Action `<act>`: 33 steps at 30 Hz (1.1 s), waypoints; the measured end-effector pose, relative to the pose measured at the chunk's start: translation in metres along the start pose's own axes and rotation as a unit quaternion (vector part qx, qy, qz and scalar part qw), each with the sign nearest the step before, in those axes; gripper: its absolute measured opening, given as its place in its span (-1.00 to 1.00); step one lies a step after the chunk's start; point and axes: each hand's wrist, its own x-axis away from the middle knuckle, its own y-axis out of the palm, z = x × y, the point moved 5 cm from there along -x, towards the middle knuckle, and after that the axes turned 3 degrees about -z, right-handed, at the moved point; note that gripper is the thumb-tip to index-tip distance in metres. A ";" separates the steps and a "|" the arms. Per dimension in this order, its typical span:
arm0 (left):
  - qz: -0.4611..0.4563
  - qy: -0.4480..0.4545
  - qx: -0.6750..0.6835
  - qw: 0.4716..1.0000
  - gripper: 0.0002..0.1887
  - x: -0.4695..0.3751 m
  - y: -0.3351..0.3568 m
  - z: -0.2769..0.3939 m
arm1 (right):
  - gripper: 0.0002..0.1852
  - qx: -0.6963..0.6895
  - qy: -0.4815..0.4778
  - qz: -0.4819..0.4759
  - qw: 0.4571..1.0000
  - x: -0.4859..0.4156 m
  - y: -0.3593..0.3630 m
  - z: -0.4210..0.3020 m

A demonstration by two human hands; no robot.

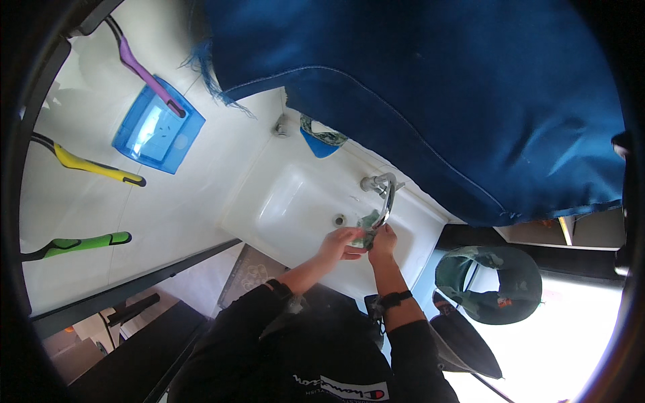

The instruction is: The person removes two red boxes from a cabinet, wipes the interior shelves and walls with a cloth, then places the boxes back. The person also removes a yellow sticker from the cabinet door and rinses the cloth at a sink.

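Note:
Both of my hands are over a white ceramic sink [287, 201], below the curved spout of a chrome faucet [389, 199]. A wet-looking green cloth [369, 220] is bunched beneath the spout. My right hand [383, 243] grips the cloth's near edge, close to the spout's end. On the cloth's left side is my left hand [338, 245], slightly blurred, its fingers spread along the fabric. Whether these fingers pinch it is unclear. The drain hole [339, 220] shows just left of the cloth.
A large blue fabric [403, 75] with frayed edges hangs across the top. Purple [143, 73], yellow [95, 163] and green [85, 244] handles hang at left, near a blue plastic box [158, 126] on the tiled wall. A camouflage ring-shaped cushion [524, 287] hangs at right.

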 end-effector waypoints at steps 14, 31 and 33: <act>0.112 0.006 0.032 0.993 -0.46 -0.059 -0.045 -0.005 | -0.60 -0.147 0.111 -0.169 0.968 0.034 0.021 -0.028; 0.014 -0.004 0.146 0.989 -0.37 -0.049 0.019 0.017 | -0.40 -0.183 0.203 -0.057 0.960 0.003 -0.017 0.007; -0.010 -0.007 0.146 0.989 -0.38 -0.052 0.026 0.013 | -0.38 -0.191 0.216 -0.099 0.953 0.008 -0.016 0.005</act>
